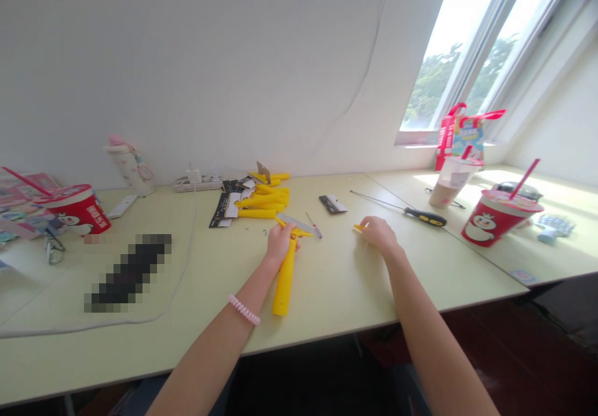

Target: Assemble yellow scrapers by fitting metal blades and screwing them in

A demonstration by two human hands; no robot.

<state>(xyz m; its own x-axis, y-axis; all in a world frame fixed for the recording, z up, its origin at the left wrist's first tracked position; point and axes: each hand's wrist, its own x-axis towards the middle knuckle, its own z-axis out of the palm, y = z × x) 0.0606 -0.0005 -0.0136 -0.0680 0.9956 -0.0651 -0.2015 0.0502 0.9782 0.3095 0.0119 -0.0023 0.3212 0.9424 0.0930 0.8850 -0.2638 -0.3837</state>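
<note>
My left hand (279, 245) grips the head of a yellow plastic scraper (284, 277), whose handle rests on the table pointing toward me. A flat metal blade (295, 222) sticks out past my fingers. My right hand (380, 234) lies on the pale green table (327, 285), its fingertips pinching a small yellow plastic piece (357, 228). Beyond my hands is a heap of yellow handles (264, 195) on black-and-white packaging cards (224, 210). A small metal-tipped tool (314, 225) lies just past the blade, and a loose card (332, 203) lies between my hands' far side.
A black-and-yellow screwdriver (423, 215) lies right of my right hand. Red paper cups (499, 215) and a plastic drink cup (449, 182) stand at the right, by a window. A power strip (196, 183), a white bottle (129, 167) and a pixelated object (128, 273) are at the left.
</note>
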